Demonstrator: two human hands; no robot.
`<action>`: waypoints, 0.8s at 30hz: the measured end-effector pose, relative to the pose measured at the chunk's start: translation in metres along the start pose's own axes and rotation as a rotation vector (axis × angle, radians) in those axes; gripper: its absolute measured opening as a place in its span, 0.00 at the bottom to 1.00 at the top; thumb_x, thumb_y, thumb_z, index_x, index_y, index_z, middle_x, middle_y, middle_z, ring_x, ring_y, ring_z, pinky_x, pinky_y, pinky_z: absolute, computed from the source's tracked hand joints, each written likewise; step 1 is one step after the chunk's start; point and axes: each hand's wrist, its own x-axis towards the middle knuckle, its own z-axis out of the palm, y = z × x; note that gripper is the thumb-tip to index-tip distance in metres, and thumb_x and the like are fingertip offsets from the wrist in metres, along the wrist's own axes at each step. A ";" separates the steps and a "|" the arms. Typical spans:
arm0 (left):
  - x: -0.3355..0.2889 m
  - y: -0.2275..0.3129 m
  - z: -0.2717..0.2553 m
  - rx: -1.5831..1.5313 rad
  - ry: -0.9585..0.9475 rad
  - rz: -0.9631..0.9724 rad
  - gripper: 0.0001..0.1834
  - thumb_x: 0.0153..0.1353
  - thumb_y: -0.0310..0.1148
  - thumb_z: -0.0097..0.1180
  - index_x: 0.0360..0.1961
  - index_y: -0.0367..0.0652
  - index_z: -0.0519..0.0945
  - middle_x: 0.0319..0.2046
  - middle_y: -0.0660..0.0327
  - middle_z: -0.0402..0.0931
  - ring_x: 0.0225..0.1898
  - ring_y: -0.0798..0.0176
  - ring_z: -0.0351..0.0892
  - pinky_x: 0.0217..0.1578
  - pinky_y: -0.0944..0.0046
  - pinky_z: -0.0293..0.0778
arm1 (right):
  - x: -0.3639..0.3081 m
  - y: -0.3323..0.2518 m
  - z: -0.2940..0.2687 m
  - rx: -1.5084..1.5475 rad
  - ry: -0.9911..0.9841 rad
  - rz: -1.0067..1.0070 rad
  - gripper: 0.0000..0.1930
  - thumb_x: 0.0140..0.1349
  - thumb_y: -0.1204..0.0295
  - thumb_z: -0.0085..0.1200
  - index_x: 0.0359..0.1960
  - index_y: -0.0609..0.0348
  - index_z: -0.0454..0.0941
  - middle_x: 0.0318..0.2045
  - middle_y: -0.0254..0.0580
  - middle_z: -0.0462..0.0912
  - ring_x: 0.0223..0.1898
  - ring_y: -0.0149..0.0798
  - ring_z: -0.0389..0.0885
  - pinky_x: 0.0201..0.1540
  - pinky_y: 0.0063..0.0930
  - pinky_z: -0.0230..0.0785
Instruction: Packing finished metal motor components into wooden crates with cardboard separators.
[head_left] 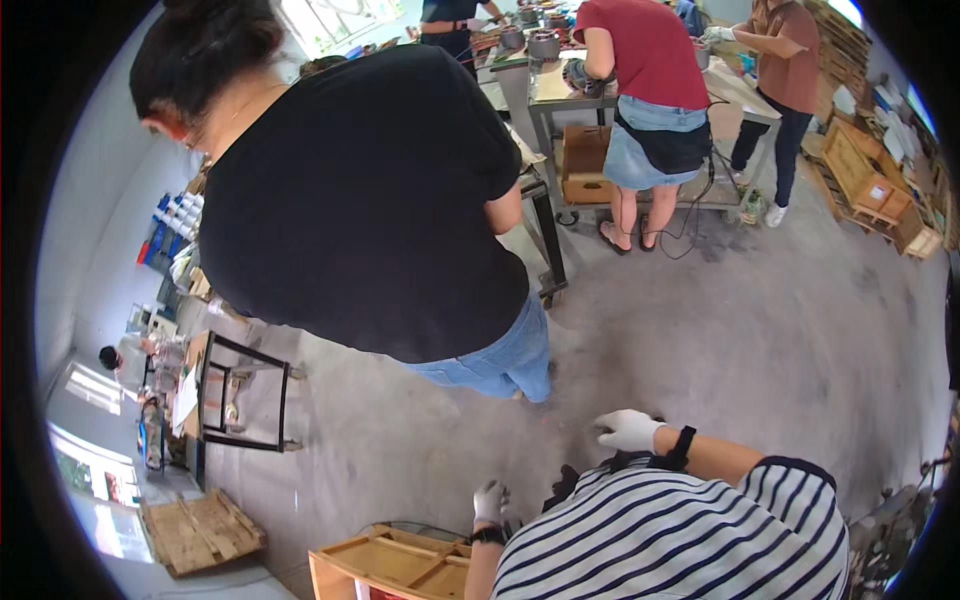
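Observation:
My right hand (628, 430), in a white glove with a black band at the wrist, reaches out over the floor in front of my striped shirt (680, 535). Its fingers are loosely bent and apart, and I see nothing in them. My left hand (490, 503), also gloved in white and with a dark watch, is lower and further left, near a wooden crate (390, 560). Its fingers curl slightly, with nothing visible in them. Some dark material (562, 487) shows between my hands; what it is I cannot make out.
A person in a black shirt (370, 210) stands close ahead on the left. Beyond, a person in a red shirt (645, 60) bends over a metal workbench (560, 88). Wooden crates (865, 170) line the far right. A black-framed table (245, 395) and a pallet (203, 530) are on the left.

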 end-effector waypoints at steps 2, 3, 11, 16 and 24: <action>-0.013 0.051 0.073 0.109 -0.023 0.115 0.18 0.55 0.33 0.53 0.45 0.35 0.76 0.27 0.60 0.76 0.28 0.67 0.77 0.27 0.70 0.71 | -0.017 0.039 -0.021 0.152 0.085 0.114 0.23 0.53 0.60 0.46 0.48 0.59 0.74 0.42 0.52 0.79 0.46 0.52 0.76 0.50 0.37 0.67; -0.018 0.074 0.105 0.147 -0.039 0.191 0.20 0.55 0.34 0.53 0.47 0.33 0.75 0.28 0.59 0.77 0.30 0.67 0.77 0.29 0.70 0.72 | -0.027 0.053 -0.032 0.154 0.067 0.099 0.23 0.53 0.60 0.46 0.48 0.59 0.74 0.42 0.52 0.79 0.46 0.52 0.76 0.50 0.37 0.67; -0.017 0.176 0.290 0.261 -0.272 0.490 0.22 0.58 0.33 0.51 0.50 0.29 0.70 0.35 0.55 0.77 0.34 0.66 0.77 0.35 0.68 0.73 | -0.050 0.169 -0.138 0.347 0.195 0.149 0.21 0.54 0.63 0.46 0.44 0.65 0.75 0.40 0.57 0.78 0.45 0.53 0.76 0.49 0.36 0.67; -0.022 0.247 0.361 0.232 -0.299 0.513 0.20 0.59 0.30 0.50 0.50 0.29 0.70 0.39 0.56 0.75 0.39 0.67 0.76 0.39 0.69 0.71 | -0.012 0.190 -0.214 0.404 0.219 0.079 0.20 0.54 0.65 0.48 0.45 0.67 0.74 0.40 0.57 0.79 0.44 0.52 0.78 0.48 0.35 0.69; 0.058 0.373 0.435 0.172 -0.257 0.777 0.20 0.60 0.28 0.48 0.52 0.29 0.68 0.40 0.55 0.75 0.40 0.67 0.74 0.43 0.68 0.70 | 0.093 0.211 -0.304 0.391 0.206 -0.001 0.19 0.55 0.65 0.49 0.45 0.66 0.74 0.39 0.57 0.80 0.42 0.50 0.79 0.46 0.34 0.69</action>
